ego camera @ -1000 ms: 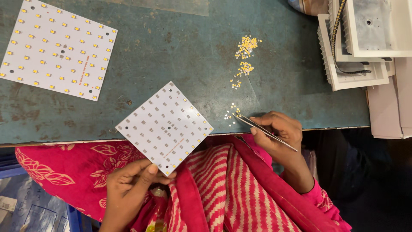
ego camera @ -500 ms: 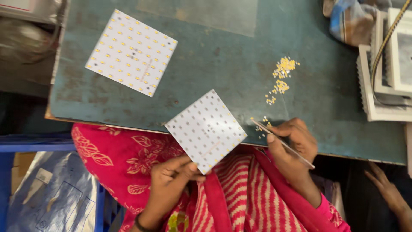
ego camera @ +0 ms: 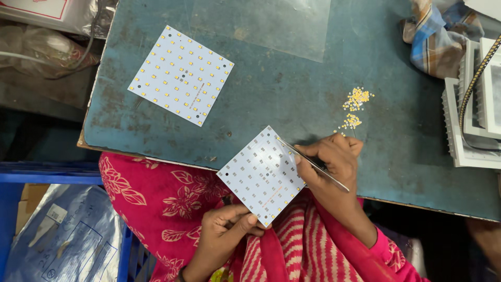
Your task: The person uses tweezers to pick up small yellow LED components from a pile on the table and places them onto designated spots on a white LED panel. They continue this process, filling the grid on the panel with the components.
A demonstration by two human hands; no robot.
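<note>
- Off the far left edge of the surface (ego camera: 156,141), below it, a plastic-wrapped packet (ego camera: 62,235) lies in a blue crate (ego camera: 21,180).
- On the upper left of the worn blue-green surface lies a square white board (ego camera: 181,75), flat and turned like a diamond, its rows filled with small yellow chips.
- Above and to its right, a clear plastic sheet (ego camera: 261,26) lies flat on the surface.
- My left hand (ego camera: 222,235) sits low over my pink flowered lap, fingers closed in a pinch on the bottom corner of a second white board (ego camera: 261,175).
- That second board juts off the near edge of the surface, tilted, its pads mostly bare and grey.
- My right hand (ego camera: 334,159) is just beside the board's right edge, fingers closed round thin metal tweezers (ego camera: 313,163); their tips rest at the board's upper right edge.
- Whether the tips hold a chip is too small to tell.
- Just beyond my right hand, a loose heap of tiny yellow chips (ego camera: 356,104) is scattered on the surface.
- At the far right, white trays (ego camera: 469,125) are stacked, with a checked cloth (ego camera: 430,36) bunched above them.
</note>
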